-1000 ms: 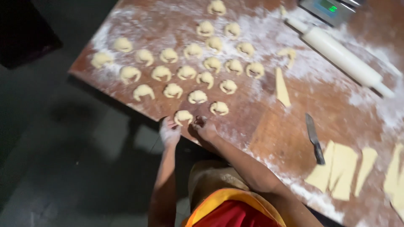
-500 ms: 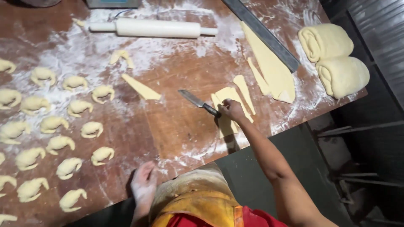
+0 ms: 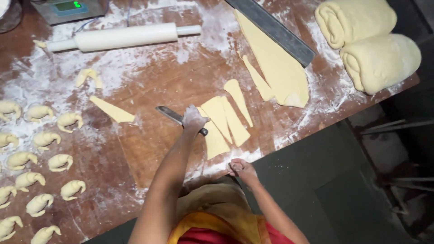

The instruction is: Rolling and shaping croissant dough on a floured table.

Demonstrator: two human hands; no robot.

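Our left hand (image 3: 193,119) closes over the knife (image 3: 174,117) handle, blade lying flat beside the dough triangles (image 3: 224,118). Our right hand (image 3: 242,169) curls loosely, holding nothing, at the table edge (image 3: 289,138) (bare wood (image 3: 149,149) lies left of the knife).

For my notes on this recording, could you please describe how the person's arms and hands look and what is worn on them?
Both arms are bare, with no sleeves, gloves, watch or rings visible. The left hand is dusted white with flour; the right hand shows a lighter dusting. An orange and red garment covers the torso.
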